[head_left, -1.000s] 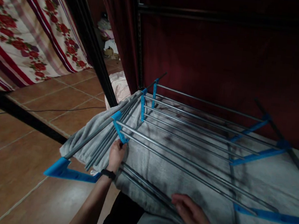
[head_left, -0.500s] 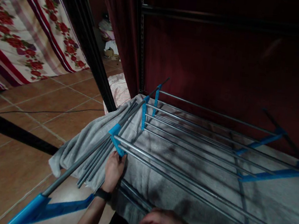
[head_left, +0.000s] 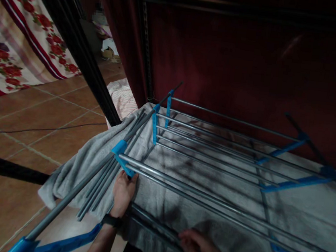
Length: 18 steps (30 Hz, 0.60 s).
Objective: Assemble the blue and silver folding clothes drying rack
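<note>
A rack of grey metal tubes and blue plastic brackets stands partly assembled on a grey blanket [head_left: 177, 175]. My left hand [head_left: 123, 191], a dark band on its wrist, is closed around the lower end of a blue bracket [head_left: 119, 148] at the rack's near left corner. Two metal tubes [head_left: 152, 221] lie side by side along the near edge of the blanket. At their right end, my right hand [head_left: 202, 247] has its fingers curled onto a tube; its underside is hidden. A long tube [head_left: 72, 192] slants down to another blue bracket [head_left: 66, 244] at bottom left.
Several loose tubes [head_left: 96, 192] lie on the blanket left of my left hand. Black metal posts [head_left: 74, 46] rise on the left, beside a dark red curtain [head_left: 114, 14]. A thin cable [head_left: 40, 129] crosses the tiled floor [head_left: 11, 140]. A floral cloth [head_left: 23, 32] hangs beyond.
My right hand has shifted right and come onto the tubes at the near edge. My left hand keeps its hold on the bracket. The view has turned slightly.
</note>
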Motion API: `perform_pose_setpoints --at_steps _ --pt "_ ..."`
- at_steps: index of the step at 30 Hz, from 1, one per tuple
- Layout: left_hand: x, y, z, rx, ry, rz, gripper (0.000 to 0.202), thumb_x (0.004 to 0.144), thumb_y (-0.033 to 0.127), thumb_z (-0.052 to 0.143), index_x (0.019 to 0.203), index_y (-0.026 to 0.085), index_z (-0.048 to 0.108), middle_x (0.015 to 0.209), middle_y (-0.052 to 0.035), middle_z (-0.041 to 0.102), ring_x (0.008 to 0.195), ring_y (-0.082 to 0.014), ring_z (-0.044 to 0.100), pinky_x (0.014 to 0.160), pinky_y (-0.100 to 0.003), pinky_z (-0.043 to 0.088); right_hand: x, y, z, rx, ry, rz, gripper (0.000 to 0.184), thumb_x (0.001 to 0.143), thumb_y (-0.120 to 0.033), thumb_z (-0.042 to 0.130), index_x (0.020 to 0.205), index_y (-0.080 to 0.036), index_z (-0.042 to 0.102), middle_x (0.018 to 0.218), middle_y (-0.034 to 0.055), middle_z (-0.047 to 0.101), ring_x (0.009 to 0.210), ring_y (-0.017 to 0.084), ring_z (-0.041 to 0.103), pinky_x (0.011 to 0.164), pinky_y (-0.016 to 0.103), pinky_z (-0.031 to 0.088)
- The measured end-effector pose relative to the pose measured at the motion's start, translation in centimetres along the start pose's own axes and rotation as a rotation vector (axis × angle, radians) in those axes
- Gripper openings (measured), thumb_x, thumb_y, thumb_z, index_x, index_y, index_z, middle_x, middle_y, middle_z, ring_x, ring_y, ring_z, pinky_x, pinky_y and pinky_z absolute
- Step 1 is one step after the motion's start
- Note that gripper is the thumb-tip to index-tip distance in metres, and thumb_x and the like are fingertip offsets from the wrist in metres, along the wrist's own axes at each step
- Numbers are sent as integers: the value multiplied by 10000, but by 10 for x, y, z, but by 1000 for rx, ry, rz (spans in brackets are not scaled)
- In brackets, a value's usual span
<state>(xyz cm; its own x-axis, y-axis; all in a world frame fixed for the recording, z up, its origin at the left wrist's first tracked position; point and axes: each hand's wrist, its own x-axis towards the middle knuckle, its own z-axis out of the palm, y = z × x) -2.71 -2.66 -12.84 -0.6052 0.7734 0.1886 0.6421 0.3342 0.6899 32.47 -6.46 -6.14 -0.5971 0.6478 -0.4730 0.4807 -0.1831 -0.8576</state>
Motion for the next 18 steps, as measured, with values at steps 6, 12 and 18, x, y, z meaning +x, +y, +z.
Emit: perform_pose_setpoints --at_steps 6,12,18 --pt "-4 5 -13 50 -45 27 348 828 570 522 800 225 561 866 -113 634 912 -337 625 887 -502 529 -42 47 -25 -11 429 21 436 945 -604 516 1112 -272 746 1119 57 761 1065 259 697 964 384 515" --pt "-44 14 -22 50 140 160 291 863 546 566 940 266 549 896 -61 600 1036 -354 582 971 -597 503 -77 100 -50 88 945 37 415 874 -601 579 969 -233 747 969 93 760 922 279 698 883 427 553" --pt "-99 78 -13 -85 -15 772 181 974 266 557 1146 231 599 1040 -88 677 967 -271 653 899 -444 539 -91 140 -73 30 1488 29 261 819 -453 585 945 -231 638 996 93 643 953 269 603 943 459 495"
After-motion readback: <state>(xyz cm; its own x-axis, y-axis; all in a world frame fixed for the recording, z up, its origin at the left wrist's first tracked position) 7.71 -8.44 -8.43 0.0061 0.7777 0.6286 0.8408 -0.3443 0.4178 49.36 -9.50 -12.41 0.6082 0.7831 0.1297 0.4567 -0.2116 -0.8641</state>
